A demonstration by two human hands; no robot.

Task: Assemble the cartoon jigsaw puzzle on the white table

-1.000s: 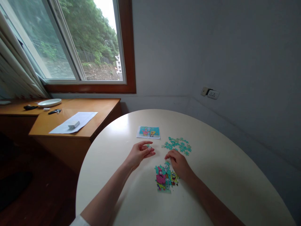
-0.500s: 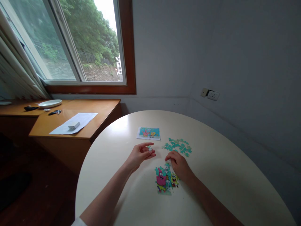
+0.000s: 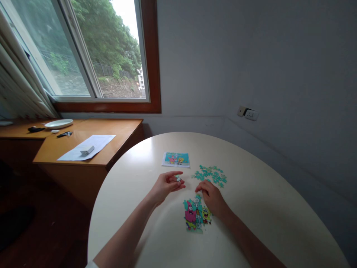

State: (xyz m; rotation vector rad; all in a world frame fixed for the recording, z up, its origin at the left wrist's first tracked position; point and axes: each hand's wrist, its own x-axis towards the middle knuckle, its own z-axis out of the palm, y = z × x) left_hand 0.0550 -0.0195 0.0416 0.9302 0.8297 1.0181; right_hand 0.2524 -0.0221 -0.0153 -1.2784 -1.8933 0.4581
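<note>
My left hand (image 3: 164, 187) is raised over the table, closed on a small pale jigsaw piece (image 3: 178, 178) between thumb and fingers. My right hand (image 3: 210, 195) has its fingers curled down at the top right of the partly joined jigsaw puzzle (image 3: 192, 215); whatever those fingertips may hold is hidden. Pink, yellow and pale cartoon figures show on the joined part, which has uneven edges. Beyond my right hand lies a spread of loose green-blue jigsaw pieces (image 3: 210, 174). A printed reference picture (image 3: 175, 159) lies flat beyond my left hand.
The round white table (image 3: 125, 193) carries all of this. A wooden desk (image 3: 122, 130) on the left bears a paper sheet (image 3: 97, 142), a small white box (image 3: 87, 150) and a white plate (image 3: 59, 124). Behind are a window and a wall socket (image 3: 251, 114).
The view has shifted very slightly. Both hands keep nearly the same places, and the piece in my left hand appears slightly turned, showing more of its face.
</note>
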